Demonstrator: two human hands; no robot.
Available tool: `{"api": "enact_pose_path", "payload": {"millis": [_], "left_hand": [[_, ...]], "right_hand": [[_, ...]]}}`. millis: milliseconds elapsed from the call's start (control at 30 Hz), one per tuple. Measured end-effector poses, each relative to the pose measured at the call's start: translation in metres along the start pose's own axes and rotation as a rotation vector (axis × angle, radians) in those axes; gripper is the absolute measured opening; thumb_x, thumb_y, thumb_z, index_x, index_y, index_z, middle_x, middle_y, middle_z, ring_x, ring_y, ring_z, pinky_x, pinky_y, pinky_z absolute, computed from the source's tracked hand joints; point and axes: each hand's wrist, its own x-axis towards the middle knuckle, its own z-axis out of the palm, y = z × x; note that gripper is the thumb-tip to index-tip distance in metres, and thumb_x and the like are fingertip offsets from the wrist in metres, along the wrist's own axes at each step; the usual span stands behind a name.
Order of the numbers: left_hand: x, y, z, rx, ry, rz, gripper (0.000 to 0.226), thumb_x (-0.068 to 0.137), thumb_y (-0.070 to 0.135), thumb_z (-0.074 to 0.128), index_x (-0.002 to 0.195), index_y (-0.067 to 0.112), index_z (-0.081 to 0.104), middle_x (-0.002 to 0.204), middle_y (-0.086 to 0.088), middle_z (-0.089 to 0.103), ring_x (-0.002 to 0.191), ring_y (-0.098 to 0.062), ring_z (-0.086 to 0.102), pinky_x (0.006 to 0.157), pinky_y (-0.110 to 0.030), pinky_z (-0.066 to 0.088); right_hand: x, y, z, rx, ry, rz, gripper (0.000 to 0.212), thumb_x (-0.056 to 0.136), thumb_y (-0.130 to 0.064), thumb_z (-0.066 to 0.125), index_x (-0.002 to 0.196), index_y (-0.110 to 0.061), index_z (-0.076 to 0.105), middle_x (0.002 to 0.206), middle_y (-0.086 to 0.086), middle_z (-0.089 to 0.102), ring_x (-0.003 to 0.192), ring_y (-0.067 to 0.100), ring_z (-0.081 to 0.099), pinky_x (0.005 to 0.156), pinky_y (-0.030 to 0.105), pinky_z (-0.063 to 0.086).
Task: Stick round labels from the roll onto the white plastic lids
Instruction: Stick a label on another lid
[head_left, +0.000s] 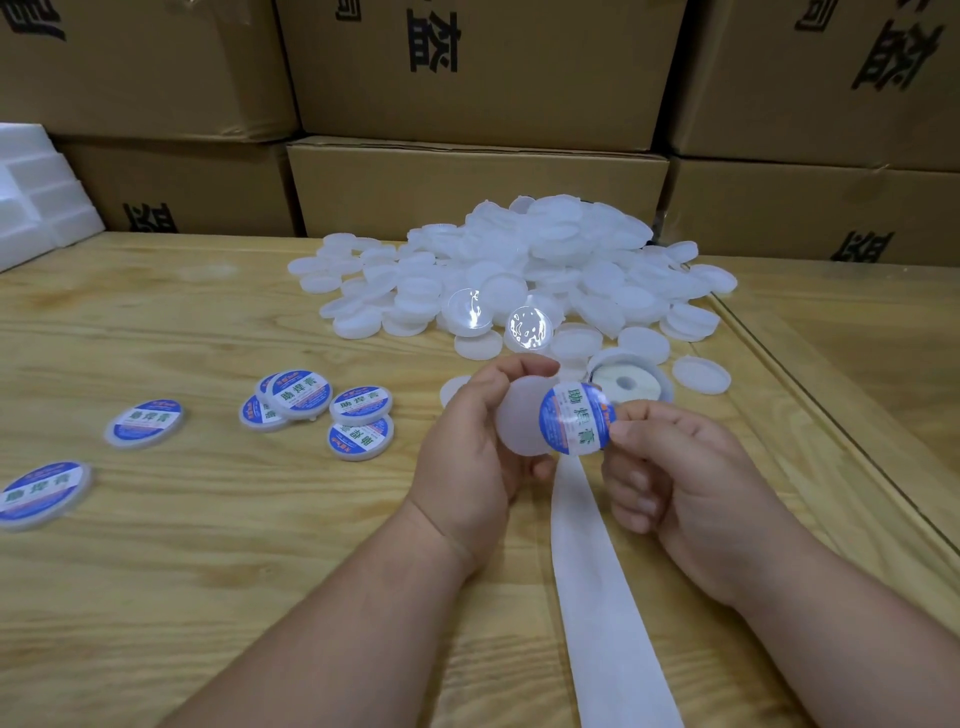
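Landmark: lid pile (519, 270) on table (208, 571), at its far middle. Cardboard boxes (467, 182) stacked behind pile. Foam block (36, 192) far left of pile. Label roll (628, 384) just in front of pile; backing strip (602, 597) runs from it toward the viewer. Labelled lids (332, 410) front-left of pile, two more (145, 423) further left. Left hand (467, 441) with lid (519, 426) and right hand (691, 478) with label (577, 420) in front of pile.

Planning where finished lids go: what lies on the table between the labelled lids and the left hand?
Head view: bare table between the nearest labelled lids and the left hand.
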Motion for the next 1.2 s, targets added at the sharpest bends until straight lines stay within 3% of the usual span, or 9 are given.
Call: {"api": "enact_pose_path", "payload": {"millis": [100, 267, 433, 633, 1033, 1200], "left_hand": [[-0.0008, -0.0002, 0.0009, 0.038, -0.047, -0.006, 0.028, 0.093, 0.027, 0.034, 0.102, 0.013, 0.057, 0.106, -0.023, 0.074, 0.086, -0.031, 0.063, 0.057, -0.033, 0.031], [0.0017, -0.0019, -0.0009, 0.045, -0.092, 0.007, 0.037, 0.073, 0.023, 0.039, 0.103, 0.01, 0.054, 0.104, -0.022, 0.075, 0.079, -0.028, 0.066, 0.055, -0.032, 0.031], [0.0026, -0.0033, -0.0007, 0.099, -0.092, 0.01, 0.035, 0.07, 0.02, 0.043, 0.102, 0.012, 0.056, 0.103, -0.02, 0.076, 0.073, -0.022, 0.068, 0.056, -0.031, 0.033], [0.0039, -0.0063, -0.0046, 0.14, -0.108, 0.027, 0.033, 0.075, 0.02, 0.041, 0.103, 0.015, 0.057, 0.106, -0.018, 0.076, 0.078, -0.021, 0.068, 0.056, -0.031, 0.037], [0.005, -0.0081, -0.0044, 0.131, -0.099, 0.052, 0.032, 0.074, 0.01, 0.043, 0.1, 0.013, 0.06, 0.101, -0.017, 0.077, 0.084, -0.023, 0.074, 0.057, -0.022, 0.052], [0.0055, -0.0092, -0.0042, 0.181, -0.047, 0.052, 0.042, 0.066, 0.005, 0.039, 0.102, 0.015, 0.059, 0.102, -0.013, 0.077, 0.075, -0.019, 0.069, 0.053, -0.027, 0.039]], "right_hand": [[0.0009, 0.002, 0.0015, -0.064, -0.005, 0.017, 0.012, 0.078, -0.021, 0.065, 0.067, -0.019, 0.068, 0.052, 0.001, 0.036, 0.042, 0.013, 0.028, 0.039, 0.024, 0.031], [0.0016, 0.0038, 0.0037, -0.127, 0.013, 0.012, 0.013, 0.079, -0.027, 0.069, 0.066, -0.023, 0.072, 0.052, -0.002, 0.036, 0.044, 0.014, 0.028, 0.041, 0.025, 0.031], [0.0011, 0.0049, 0.0038, -0.147, 0.018, 0.004, 0.014, 0.078, -0.03, 0.07, 0.066, -0.023, 0.072, 0.051, -0.004, 0.037, 0.043, 0.013, 0.029, 0.04, 0.025, 0.031], [0.0023, 0.0062, 0.0028, -0.159, 0.013, -0.003, 0.018, 0.068, -0.041, 0.074, 0.072, -0.022, 0.075, 0.05, -0.005, 0.036, 0.042, 0.012, 0.03, 0.04, 0.025, 0.031], [0.001, 0.0049, 0.0055, -0.178, 0.027, 0.002, 0.013, 0.077, -0.032, 0.07, 0.073, -0.021, 0.076, 0.051, -0.003, 0.038, 0.042, 0.013, 0.03, 0.04, 0.026, 0.031], [0.0008, 0.0033, 0.0059, -0.171, 0.026, 0.009, 0.015, 0.078, -0.03, 0.067, 0.08, -0.023, 0.08, 0.048, -0.004, 0.035, 0.042, 0.013, 0.029, 0.04, 0.026, 0.032]]}}
